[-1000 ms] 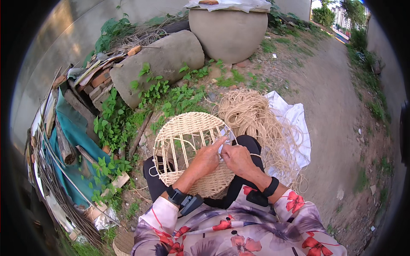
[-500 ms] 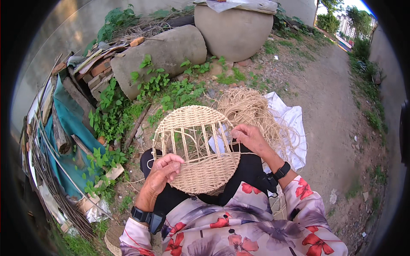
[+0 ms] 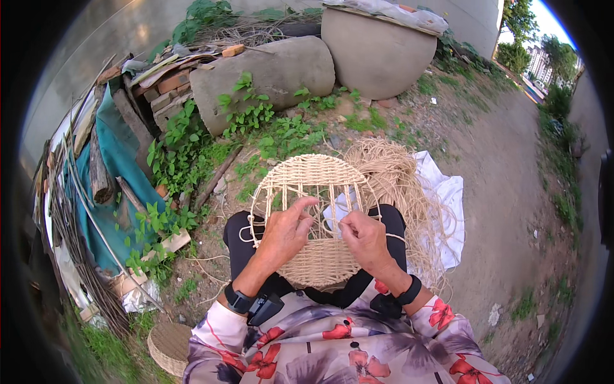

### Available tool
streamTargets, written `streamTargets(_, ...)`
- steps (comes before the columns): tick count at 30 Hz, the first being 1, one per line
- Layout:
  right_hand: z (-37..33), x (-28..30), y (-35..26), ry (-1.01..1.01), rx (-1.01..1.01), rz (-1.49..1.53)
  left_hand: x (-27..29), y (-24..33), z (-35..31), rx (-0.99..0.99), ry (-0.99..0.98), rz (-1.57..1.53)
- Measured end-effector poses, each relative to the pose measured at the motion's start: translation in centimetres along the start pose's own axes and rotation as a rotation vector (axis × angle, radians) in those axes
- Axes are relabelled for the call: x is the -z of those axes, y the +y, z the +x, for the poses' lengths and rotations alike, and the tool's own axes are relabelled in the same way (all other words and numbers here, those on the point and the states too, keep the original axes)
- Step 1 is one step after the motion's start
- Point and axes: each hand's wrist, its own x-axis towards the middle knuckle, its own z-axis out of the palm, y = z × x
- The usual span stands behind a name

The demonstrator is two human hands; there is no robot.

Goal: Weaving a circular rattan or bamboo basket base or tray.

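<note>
A round woven cord panel (image 3: 320,264) rests on my lap, tilted up from my thighs. Its top and bottom are tightly woven, while bare upright strands cross an open gap in the middle. My left hand (image 3: 288,232) is over the left side of that gap, forefinger stretched and thumb apart, with nothing visible between them. Close by on the right, my right hand (image 3: 367,242) is closed in a pinch in front of the panel. A pale cord (image 3: 396,237) runs out beside it; the fingers hide most of what they grip.
A heap of loose tan cord (image 3: 384,168) lies on a white cloth (image 3: 448,192) beyond my right knee. A round woven piece (image 3: 169,345) sits at lower left. Sticks and teal sheeting (image 3: 112,211) line the left; a concrete cylinder (image 3: 268,77) and large pot (image 3: 380,54) stand ahead.
My left hand has risen and moved right, from the panel's lower left to over its gap. My right hand has come lower, in front of the panel. The view has shifted slightly.
</note>
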Motion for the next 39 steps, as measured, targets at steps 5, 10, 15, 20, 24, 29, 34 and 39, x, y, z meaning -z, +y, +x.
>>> streamTargets(5,1.0,-2.1,1.1,-0.001,0.234,-0.365,-1.6,-1.8,1.7,-0.116,-0.117,0.284)
streamTargets(10,1.7,-1.9,1.2,-0.029,0.257,-0.175,-2.6,-3.5,2.5,-0.227,-0.165,0.431)
streamTargets(15,2.6,3.2,4.9,0.128,-0.169,0.042,-1.2,0.3,0.6,-0.177,0.143,0.589)
streamTargets(20,3.2,2.7,7.8,0.050,-0.169,0.058,-0.3,-4.4,-1.2,-0.082,0.372,0.458)
streamTargets(24,3.1,3.5,7.1,0.004,-0.187,-0.032,3.8,-4.1,-2.7,0.300,0.525,-0.809)
streamTargets(29,3.8,3.0,5.5,-0.029,-0.105,-0.167,5.9,-4.1,-5.3,0.289,0.463,-0.925)
streamTargets(34,3.3,-3.2,-3.3,-0.091,0.422,0.037,5.1,0.9,-5.0,0.050,0.218,-0.570)
streamTargets(39,1.0,-3.6,-2.6,-0.124,0.166,0.176,4.7,0.0,-3.2,0.114,0.114,-0.636)
